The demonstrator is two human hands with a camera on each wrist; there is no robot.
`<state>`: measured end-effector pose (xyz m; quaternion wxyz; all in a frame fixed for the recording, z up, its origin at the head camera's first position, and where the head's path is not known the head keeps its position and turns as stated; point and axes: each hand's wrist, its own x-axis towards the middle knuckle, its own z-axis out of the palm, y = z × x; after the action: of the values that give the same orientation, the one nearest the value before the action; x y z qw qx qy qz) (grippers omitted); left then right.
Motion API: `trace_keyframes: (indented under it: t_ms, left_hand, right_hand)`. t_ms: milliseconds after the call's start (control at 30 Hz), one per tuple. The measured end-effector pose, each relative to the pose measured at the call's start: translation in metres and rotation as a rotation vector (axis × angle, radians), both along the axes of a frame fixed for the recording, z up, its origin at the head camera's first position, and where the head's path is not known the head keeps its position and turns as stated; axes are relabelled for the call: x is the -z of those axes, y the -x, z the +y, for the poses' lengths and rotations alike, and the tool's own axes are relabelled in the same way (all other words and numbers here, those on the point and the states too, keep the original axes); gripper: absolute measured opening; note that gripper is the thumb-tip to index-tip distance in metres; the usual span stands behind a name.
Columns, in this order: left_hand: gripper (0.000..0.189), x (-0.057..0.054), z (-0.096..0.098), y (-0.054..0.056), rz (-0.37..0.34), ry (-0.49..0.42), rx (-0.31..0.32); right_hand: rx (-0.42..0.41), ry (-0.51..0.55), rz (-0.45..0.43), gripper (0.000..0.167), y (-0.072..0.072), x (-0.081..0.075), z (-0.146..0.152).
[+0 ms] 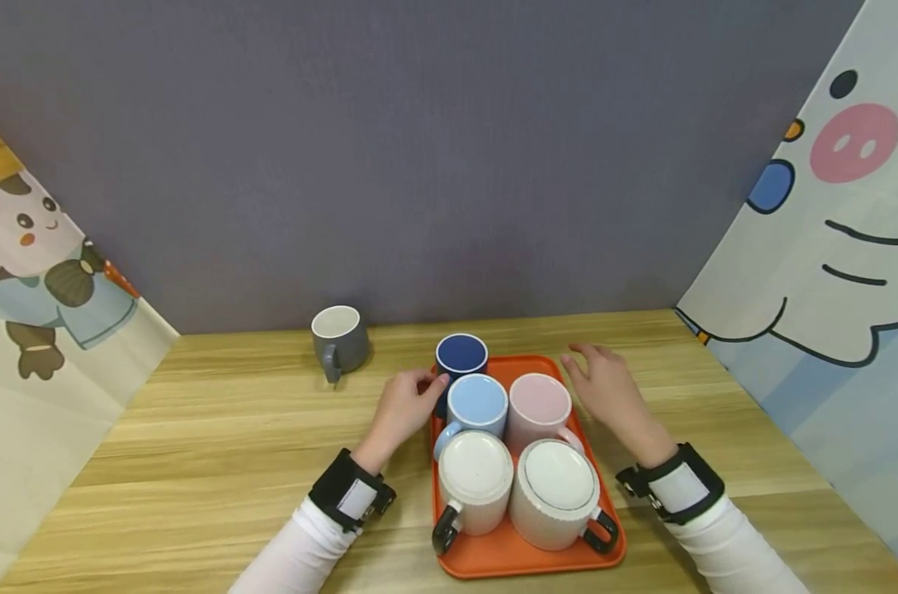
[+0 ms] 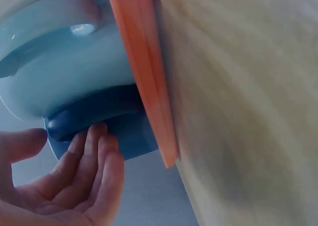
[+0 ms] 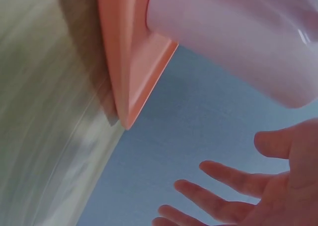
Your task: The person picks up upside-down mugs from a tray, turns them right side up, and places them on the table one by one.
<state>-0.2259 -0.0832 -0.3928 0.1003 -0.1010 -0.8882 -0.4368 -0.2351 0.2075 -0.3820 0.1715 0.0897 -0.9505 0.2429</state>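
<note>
A dark blue mug [image 1: 461,353] stands upright at the far left corner of the orange tray [image 1: 526,561]. My left hand [image 1: 410,404] holds this mug by its handle [image 2: 99,109]; the thumb tip is at the rim and the fingertips rest at the handle. My right hand [image 1: 607,388] hovers past the tray's right edge, fingers spread, with nothing in it. Nearest to it is a pink mug [image 1: 541,404]. A light blue mug [image 1: 478,404] stands directly before the dark blue one. Two white mugs [image 1: 475,474] with black handles sit upside down at the tray's near end.
A grey mug [image 1: 341,338] stands on the wooden table [image 1: 271,437], left of the tray and close to the grey back wall [image 1: 419,165]. Cartoon-printed sheets [image 1: 828,272] hang at both sides of the table.
</note>
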Motion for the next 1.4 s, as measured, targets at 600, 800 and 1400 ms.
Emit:
trace_keyframes:
  t_ms: [600,800,1400]
  left_hand:
    - [0.022,0.002,0.002,0.001,-0.161,-0.179,0.017]
    - [0.023,0.002,0.002,0.000,-0.187,-0.187,-0.001]
    - [0.014,0.000,0.003,-0.003,0.125,0.212,0.001]
  right_hand:
    - [0.004,0.027,-0.036,0.041,0.000,-0.009,-0.011]
    - [0.013,0.027,-0.047,0.042,0.000,-0.009,-0.011]
    - [0.023,0.045,-0.030,0.041,-0.001,-0.011,-0.011]
